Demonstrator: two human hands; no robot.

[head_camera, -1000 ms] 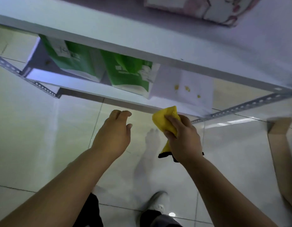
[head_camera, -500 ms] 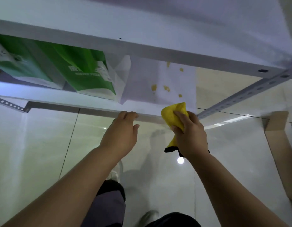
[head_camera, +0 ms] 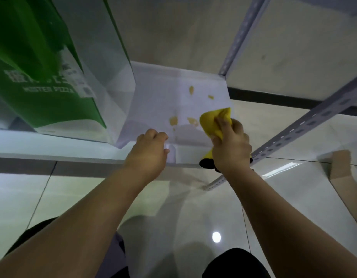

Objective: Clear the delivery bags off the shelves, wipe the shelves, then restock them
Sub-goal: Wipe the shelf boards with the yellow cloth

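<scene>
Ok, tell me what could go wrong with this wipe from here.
1. The yellow cloth in the right hand is right beside several yellowish stains on the shelf; a broad swipe may smear them rather than lift them.
2. The green bag stands just left of the stains; a leftward stroke could nudge or soil it.

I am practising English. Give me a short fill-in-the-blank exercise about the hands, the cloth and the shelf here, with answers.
1. The right hand grips a ____ cloth.
2. The bag on the shelf is ____ in colour.
3. The bag stands to the ____ of the stains.
4. The left hand holds the shelf's front ____.
Answers: yellow; green; left; edge.
</scene>
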